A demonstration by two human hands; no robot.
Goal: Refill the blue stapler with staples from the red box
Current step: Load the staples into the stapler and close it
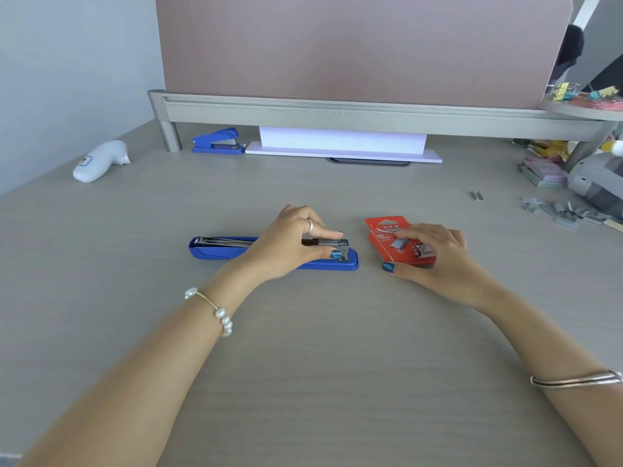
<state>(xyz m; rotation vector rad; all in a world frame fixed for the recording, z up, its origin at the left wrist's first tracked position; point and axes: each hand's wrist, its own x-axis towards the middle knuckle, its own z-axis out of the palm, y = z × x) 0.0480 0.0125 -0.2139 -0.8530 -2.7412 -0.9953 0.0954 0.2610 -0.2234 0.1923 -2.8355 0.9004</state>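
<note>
Long blue plastic stapler, opened flat on the grey counter, rigid, its steel magazine pinched near the front by the left hand; just right, small red cardboard staple box, light, crushable, best held by its edges, under the right hand, fingers resting on top.

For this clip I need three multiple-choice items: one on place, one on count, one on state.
1. Where does the red box lie relative to the opened stapler?
A. to its right
B. to its left
C. on top of it

2. How many blue staplers are on the desk?
A. one
B. two
C. three

3. What state is the near stapler in?
A. shut
B. standing on end
C. opened flat

Answers: 1 A, the right hand rests on the box there. 2 B, a second stapler sits at the back. 3 C, the left hand holds its exposed metal magazine.
</note>
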